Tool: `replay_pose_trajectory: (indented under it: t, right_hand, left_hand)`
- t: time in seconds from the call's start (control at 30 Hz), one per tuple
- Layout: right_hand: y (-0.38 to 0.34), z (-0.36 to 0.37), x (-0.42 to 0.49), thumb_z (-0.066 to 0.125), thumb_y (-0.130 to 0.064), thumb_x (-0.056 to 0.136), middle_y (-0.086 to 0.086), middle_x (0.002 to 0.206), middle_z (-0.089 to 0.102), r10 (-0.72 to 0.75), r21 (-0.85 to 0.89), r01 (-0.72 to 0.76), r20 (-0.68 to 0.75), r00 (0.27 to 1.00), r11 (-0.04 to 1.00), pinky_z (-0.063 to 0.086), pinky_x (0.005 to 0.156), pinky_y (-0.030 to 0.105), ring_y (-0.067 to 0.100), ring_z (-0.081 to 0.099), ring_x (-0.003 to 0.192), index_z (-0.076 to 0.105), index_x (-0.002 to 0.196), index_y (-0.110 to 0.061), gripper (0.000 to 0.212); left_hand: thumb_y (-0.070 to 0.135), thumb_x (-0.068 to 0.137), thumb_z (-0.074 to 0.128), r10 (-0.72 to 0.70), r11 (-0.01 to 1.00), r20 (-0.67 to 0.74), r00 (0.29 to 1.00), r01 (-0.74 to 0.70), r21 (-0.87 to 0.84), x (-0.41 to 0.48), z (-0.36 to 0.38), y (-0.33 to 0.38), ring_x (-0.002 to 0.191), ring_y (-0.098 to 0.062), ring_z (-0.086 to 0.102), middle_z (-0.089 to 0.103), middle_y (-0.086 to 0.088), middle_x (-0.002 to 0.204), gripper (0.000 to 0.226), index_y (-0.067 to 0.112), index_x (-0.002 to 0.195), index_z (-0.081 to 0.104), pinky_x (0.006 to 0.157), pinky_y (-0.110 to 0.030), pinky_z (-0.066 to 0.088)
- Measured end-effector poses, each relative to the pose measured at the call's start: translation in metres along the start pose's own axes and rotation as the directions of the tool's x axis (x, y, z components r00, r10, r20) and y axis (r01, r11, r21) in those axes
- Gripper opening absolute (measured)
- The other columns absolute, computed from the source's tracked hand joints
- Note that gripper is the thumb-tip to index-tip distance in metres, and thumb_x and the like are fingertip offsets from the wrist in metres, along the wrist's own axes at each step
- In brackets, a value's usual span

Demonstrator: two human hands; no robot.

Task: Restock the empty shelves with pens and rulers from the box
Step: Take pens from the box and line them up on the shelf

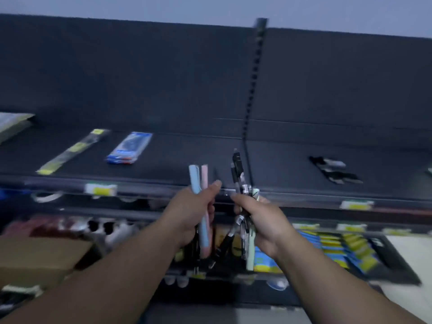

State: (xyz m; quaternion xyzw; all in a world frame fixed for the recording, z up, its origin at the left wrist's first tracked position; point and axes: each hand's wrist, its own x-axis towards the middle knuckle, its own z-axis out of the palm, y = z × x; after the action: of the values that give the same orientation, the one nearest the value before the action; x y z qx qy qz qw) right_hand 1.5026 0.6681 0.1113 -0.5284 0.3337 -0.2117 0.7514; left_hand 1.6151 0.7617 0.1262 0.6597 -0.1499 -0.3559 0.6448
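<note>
Head view, blurred. My left hand [194, 213] is closed around two pastel pens [198, 181], one blue, one pink, with something dark below I cannot identify. My right hand [259, 216] clamps a loose bundle of black pens [237, 174], at least three, plus one pale green.

Risk: the bundle fans out, so a pen may slip free and fall onto the stocked lower shelves.

On the far dark shelf [210, 157]: one ruler [70, 152] and one blue pack [129, 148] left, some black pens [334, 169] right. The box [39, 256] sits near left.
</note>
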Motion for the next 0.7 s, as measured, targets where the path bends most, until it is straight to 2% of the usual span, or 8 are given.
replay_pose_trajectory:
  t: [0.07, 0.13, 0.23, 0.37, 0.43, 0.53, 0.63, 0.7]
  right_hand:
    - [-0.016, -0.060, -0.005, 0.075, -0.026, 0.081, 0.007, 0.077, 0.067, -0.015, -0.102, 0.019, 0.046, 0.999, 0.995, 0.050, 0.069, 0.035, 0.019, 0.063, 0.070, 0.068, 0.085, -0.014, 0.015]
    - [-0.032, -0.114, -0.011, 0.067, -0.021, 0.089, 0.004, 0.072, 0.063, -0.016, -0.158, 0.032, 0.103, 0.995, 0.987, 0.046, 0.062, 0.029, 0.014, 0.059, 0.064, 0.066, 0.085, -0.014, 0.008]
    - [-0.053, -0.183, -0.020, 0.056, -0.020, 0.098, 0.004, 0.067, 0.058, -0.005, -0.231, 0.038, 0.143, 0.990, 0.972, 0.042, 0.051, 0.028, 0.016, 0.051, 0.058, 0.060, 0.079, -0.013, 0.021]
    - [-0.069, -0.249, -0.020, 0.051, -0.024, 0.101, 0.006, 0.075, 0.063, 0.022, -0.263, 0.023, 0.165, 0.986, 0.965, 0.048, 0.070, 0.030, 0.015, 0.060, 0.066, 0.058, 0.086, -0.009, 0.022]
    - [-0.075, -0.271, -0.016, 0.051, -0.024, 0.101, 0.006, 0.075, 0.063, 0.019, -0.231, 0.013, 0.135, 0.991, 0.973, 0.048, 0.067, 0.029, 0.015, 0.060, 0.065, 0.055, 0.093, -0.008, 0.018]
    - [-0.082, -0.293, -0.006, 0.052, -0.020, 0.100, 0.005, 0.068, 0.058, -0.007, -0.170, 0.020, 0.074, 0.997, 0.985, 0.046, 0.051, 0.026, 0.017, 0.055, 0.060, 0.056, 0.088, -0.007, 0.018]
    - [-0.090, -0.308, 0.010, 0.052, -0.022, 0.100, 0.006, 0.068, 0.058, -0.065, -0.173, 0.070, 0.034, 0.997, 0.982, 0.042, 0.053, 0.031, 0.020, 0.050, 0.058, 0.057, 0.083, -0.008, 0.022]
    - [-0.100, -0.317, 0.023, 0.051, -0.021, 0.100, 0.003, 0.066, 0.059, -0.093, -0.178, 0.090, -0.011, 0.996, 0.980, 0.041, 0.052, 0.032, 0.018, 0.049, 0.056, 0.058, 0.079, -0.010, 0.025]
  left_hand:
    - [0.036, 0.086, 0.069, 0.026, 0.997, 0.106, 0.994, -0.034, 0.075, -0.002, 0.063, 0.002, 0.054, -0.013, 0.048, 0.051, 0.000, 0.061, 0.026, 0.012, 0.083, 0.060, 0.046, -0.020, 0.046]
    - [0.033, 0.085, 0.071, 0.028, 0.997, 0.168, 0.985, -0.041, 0.072, -0.001, 0.123, 0.002, 0.054, -0.013, 0.049, 0.052, 0.000, 0.060, 0.024, 0.011, 0.082, 0.061, 0.052, -0.024, 0.046]
    - [0.031, 0.084, 0.073, 0.019, 0.997, 0.207, 0.978, -0.034, 0.072, 0.006, 0.195, -0.002, 0.054, -0.016, 0.051, 0.054, 0.000, 0.057, 0.025, 0.012, 0.078, 0.058, 0.057, -0.030, 0.048]
    - [0.036, 0.079, 0.077, -0.033, 0.996, 0.262, 0.964, 0.009, 0.090, 0.015, 0.258, -0.010, 0.065, -0.025, 0.056, 0.057, -0.008, 0.066, 0.031, 0.010, 0.080, 0.061, 0.069, -0.045, 0.054]
    - [0.031, 0.081, 0.076, -0.057, 0.998, 0.303, 0.951, 0.043, 0.055, 0.022, 0.282, -0.010, 0.063, -0.027, 0.060, 0.061, -0.008, 0.065, 0.027, 0.007, 0.079, 0.062, 0.063, -0.040, 0.055]
    - [0.024, 0.084, 0.073, -0.073, 0.997, 0.369, 0.926, 0.075, 0.011, 0.032, 0.314, -0.005, 0.053, -0.026, 0.062, 0.064, -0.008, 0.060, 0.024, 0.002, 0.083, 0.065, 0.057, -0.034, 0.054]
    - [0.020, 0.088, 0.069, -0.070, 0.997, 0.374, 0.925, 0.076, -0.001, 0.051, 0.340, 0.000, 0.046, -0.021, 0.057, 0.060, -0.007, 0.056, 0.020, 0.001, 0.087, 0.062, 0.049, -0.029, 0.053]
    - [0.018, 0.089, 0.068, -0.074, 0.997, 0.395, 0.916, 0.080, 0.002, 0.067, 0.354, 0.005, 0.050, -0.023, 0.056, 0.058, -0.006, 0.056, 0.017, 0.003, 0.083, 0.062, 0.053, -0.031, 0.053]
